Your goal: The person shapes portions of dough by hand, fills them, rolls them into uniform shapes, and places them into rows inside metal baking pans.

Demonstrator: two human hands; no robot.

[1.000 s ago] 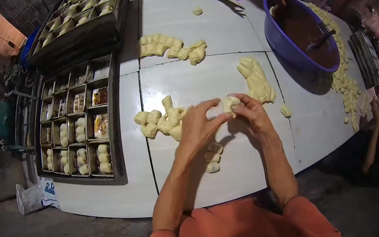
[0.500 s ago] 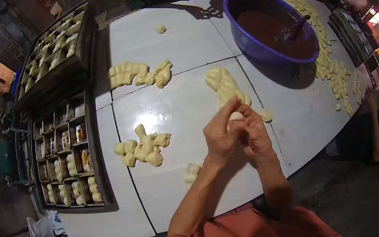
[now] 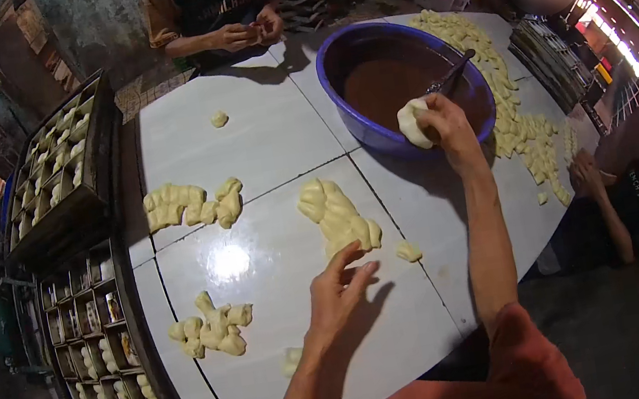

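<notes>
At the near rim of a purple basin (image 3: 356, 115) of brown paste, my right hand (image 3: 447, 127) holds a flattened, cupped piece of pale dough (image 3: 412, 124). A spoon-like utensil with a dark handle (image 3: 456, 72) leans in the basin; its lower end is in the paste. My left hand (image 3: 340, 291) is open and empty, its fingertips at the near end of a cluster of dough pieces (image 3: 331, 210). One small dough piece (image 3: 408, 251) lies just right of that cluster. Another dough lump (image 3: 292, 360) is partly hidden behind my left forearm.
More dough clusters (image 3: 210, 325) (image 3: 176, 205) lie on the white tiled table (image 3: 245, 140). Divided trays (image 3: 125, 394) (image 3: 57, 156) with dough balls stand on the left. Many dough pieces (image 3: 518, 120) spread along the right edge. Co-workers' hands (image 3: 249, 34) (image 3: 585, 175) show at the far side and right.
My hands have parted from around the dough. The right has carried it up and right to the basin; the left has let go and opened beside the cluster. The whole view has shifted.
</notes>
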